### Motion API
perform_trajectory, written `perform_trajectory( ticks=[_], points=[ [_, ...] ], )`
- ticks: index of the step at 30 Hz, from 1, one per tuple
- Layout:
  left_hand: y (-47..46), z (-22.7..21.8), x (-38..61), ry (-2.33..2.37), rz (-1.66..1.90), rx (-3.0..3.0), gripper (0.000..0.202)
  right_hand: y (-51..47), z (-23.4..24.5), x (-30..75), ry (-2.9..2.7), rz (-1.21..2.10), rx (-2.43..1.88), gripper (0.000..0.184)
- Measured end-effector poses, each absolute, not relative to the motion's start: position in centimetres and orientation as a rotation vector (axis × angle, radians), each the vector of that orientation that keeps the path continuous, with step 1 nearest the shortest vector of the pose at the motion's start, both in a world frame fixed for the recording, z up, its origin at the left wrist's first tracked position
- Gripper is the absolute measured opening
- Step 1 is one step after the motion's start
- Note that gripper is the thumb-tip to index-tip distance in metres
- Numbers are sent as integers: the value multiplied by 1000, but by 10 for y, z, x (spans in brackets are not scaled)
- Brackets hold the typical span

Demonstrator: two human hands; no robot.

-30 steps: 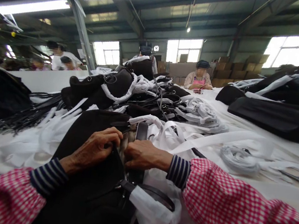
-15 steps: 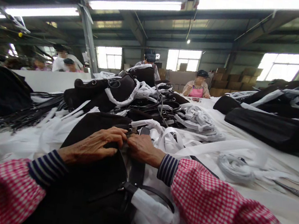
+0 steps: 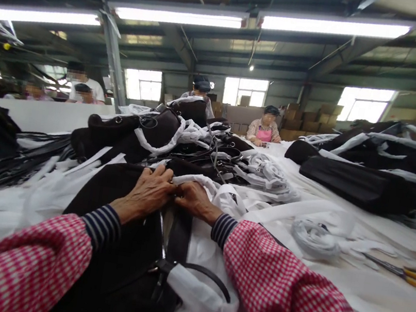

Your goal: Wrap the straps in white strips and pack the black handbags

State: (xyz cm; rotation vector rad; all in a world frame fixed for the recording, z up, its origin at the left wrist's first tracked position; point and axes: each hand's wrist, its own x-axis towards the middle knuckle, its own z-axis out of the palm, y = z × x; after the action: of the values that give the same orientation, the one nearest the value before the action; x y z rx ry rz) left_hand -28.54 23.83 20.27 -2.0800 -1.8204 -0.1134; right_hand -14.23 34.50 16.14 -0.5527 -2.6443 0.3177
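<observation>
One left hand [image 3: 148,190] and one right hand [image 3: 195,199], two altogether, at one black bag [image 3: 96,275]. On that bag, one metal zipper [image 3: 162,235] and two white-wrapped handles [image 3: 192,288]. Two striped cuffs [image 3: 101,226], two red-and-white checked sleeves [image 3: 266,264]. Right on the tabletop [image 3: 376,311], one pair of yellow-handled scissors [image 3: 409,275] and one separate white coil [image 3: 315,239]. Two heaps of dark bags [image 3: 356,183], middle and right, too overlapped for an exact count. Five co-workers [image 3: 264,129], including one in a pink apron [image 3: 264,135]. Overhead, four long fluorescent lamps [image 3: 334,27], plus a sliver at the left edge, and one small bulb [image 3: 251,68]. At least three windows [image 3: 245,94], one metal post [image 3: 113,61]. Several cardboard boxes [image 3: 294,118], number unclear.
</observation>
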Motion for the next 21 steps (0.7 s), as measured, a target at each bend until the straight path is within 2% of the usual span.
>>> perform_trajectory(
  ticks=[5, 8, 12, 14, 17, 21],
  points=[
    [245, 186, -296, -1912, -211, -2130, 23, 346, 166, -143, -2654, 352, -498, 11],
    [248, 177, -291, -1904, -140, -2075, 25, 347, 177, -135, -2699, 479, -487, 9],
    [249, 174, -280, -1910, 44, -2039, 25, 348, 209, -95, -2664, 1132, -203, 11],
    [249, 174, -279, -1883, 84, -2043, 23, 349, 230, -64, -2521, 1366, -80, 20],
    [248, 170, -279, -1778, 96, -2058, 23, 354, 258, -14, -2445, 1234, -136, 27],
    [247, 162, -280, -1619, 63, -2082, 31, 366, 273, 44, -2427, 648, -611, 16]
  ],
)
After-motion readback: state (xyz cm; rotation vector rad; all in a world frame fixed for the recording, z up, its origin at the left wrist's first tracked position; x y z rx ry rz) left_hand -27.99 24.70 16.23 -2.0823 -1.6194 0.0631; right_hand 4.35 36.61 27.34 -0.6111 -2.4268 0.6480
